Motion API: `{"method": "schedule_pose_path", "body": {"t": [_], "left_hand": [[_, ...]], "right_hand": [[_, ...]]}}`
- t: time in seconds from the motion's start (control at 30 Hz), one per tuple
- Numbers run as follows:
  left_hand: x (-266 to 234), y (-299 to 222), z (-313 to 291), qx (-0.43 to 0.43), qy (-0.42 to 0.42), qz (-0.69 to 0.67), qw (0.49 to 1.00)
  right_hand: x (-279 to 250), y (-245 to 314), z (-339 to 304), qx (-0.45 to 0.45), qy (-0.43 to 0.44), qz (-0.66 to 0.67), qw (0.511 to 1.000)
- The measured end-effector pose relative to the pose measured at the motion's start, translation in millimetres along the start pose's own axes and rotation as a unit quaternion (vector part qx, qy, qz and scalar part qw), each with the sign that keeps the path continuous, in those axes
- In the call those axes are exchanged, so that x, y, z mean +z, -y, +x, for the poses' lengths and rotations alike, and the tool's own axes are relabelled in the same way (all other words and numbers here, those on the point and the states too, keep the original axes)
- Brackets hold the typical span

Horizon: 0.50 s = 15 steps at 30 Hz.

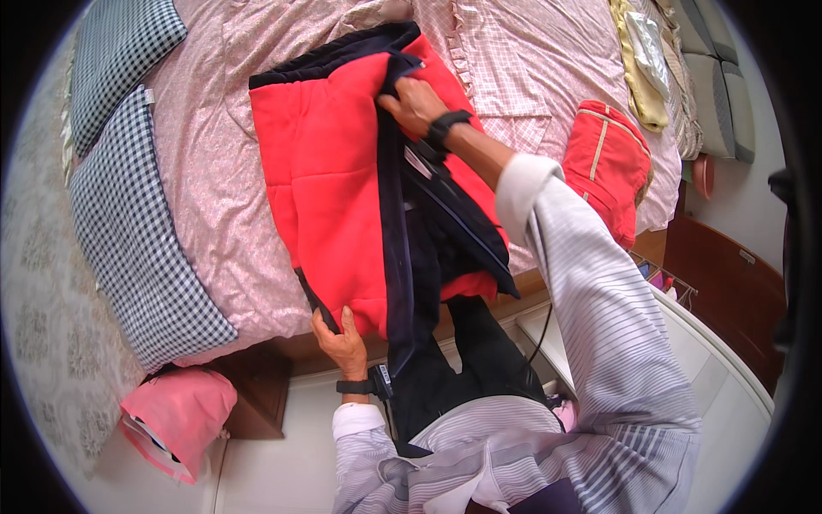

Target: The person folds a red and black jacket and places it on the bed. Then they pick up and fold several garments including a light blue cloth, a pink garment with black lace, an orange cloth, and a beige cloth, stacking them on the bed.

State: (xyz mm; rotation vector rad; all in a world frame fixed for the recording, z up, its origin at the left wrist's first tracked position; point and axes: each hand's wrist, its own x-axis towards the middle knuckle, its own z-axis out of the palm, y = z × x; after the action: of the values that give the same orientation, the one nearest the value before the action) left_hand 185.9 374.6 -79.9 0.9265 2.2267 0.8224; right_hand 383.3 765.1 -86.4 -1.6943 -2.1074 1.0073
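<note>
A red jacket (330, 197) with navy edging and a dark inside lies spread over the side of the bed, its lower part hanging past the edge toward me. No sleeves show. At the top, my right hand (414, 106) has its fingers closed on the navy front edge just below the collar. The zip front stands partly apart, and a pale label shows inside. My left hand (342, 344) pinches the lower left hem, thumb on the red cloth and the other fingers partly hidden beneath. Each wrist wears a black band.
The bed has a pink patterned sheet (235, 223). Two checked pillows (141, 231) lie at the left. To the right is a folded red cloth item (604, 163), with yellow cloth (635, 81) beyond. A pink bag (180, 411) stands below the bed at the lower left.
</note>
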Motion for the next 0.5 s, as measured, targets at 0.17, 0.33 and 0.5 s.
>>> {"method": "schedule_pose_path", "body": {"t": [0.17,0.33,0.5], "left_hand": [[-35,-50,32,0.111,0.026,0.016,0.993],[-23,-127,157,0.357,0.035,0.073,0.931],[63,-175,211,0.41,0.117,0.123,0.896]], "right_hand": [[-1,-28,-55,-0.05,0.111,-0.116,0.986],[24,-11,-81,-0.081,0.098,-0.247,0.961],[46,-12,-93,-0.059,0.068,-0.266,0.96]]}}
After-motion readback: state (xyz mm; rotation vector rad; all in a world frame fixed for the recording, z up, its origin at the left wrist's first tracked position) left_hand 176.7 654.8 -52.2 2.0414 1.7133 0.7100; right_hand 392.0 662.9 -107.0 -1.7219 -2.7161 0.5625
